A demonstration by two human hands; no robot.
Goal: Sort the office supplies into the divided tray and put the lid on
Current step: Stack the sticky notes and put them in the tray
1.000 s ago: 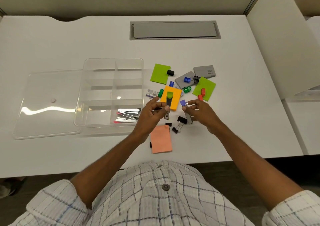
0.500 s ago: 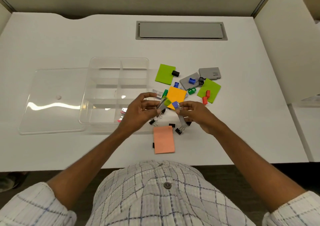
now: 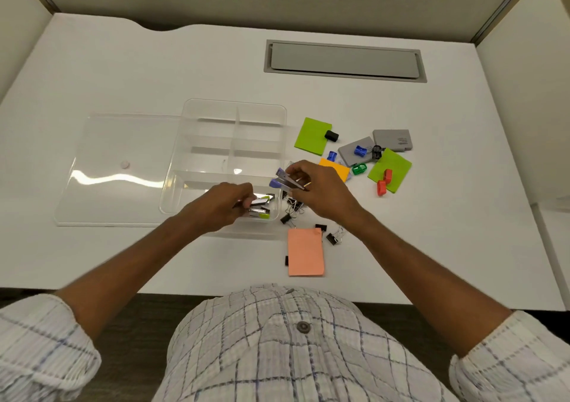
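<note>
Currently the left hand [image 3: 229, 202] is lowered into the near right compartment of the clear divided tray [image 3: 172, 185], its fingers pinched on a green-tipped staple remover [image 3: 261, 200] that lies among similar pieces already resting there; whether the grip is loosening cannot be told, since the fingers cover most of it. The right hand [image 3: 317, 190] is held just beside the tray's right wall, above it, with thumb and fingers pressed on a purple-tipped staple remover [image 3: 285, 181]. This piece is carried with its long axis running left to right, purple end toward the tray, so the same compartment lies just to the left of and below the right hand, which is the nearer hand for that drop; the left hand, however, occupies that space. The lid [image 3: 123, 170] is seen lying flat on the desk [image 3: 123, 71], touching or tucked under the tray's left side. Well apart to the right, sticky notes, sharpeners and grey boxes are left unsorted, and black binder clips [image 3: 294, 207] are scattered near the right wrist. Sorting is judged to be at an early stage.
</note>
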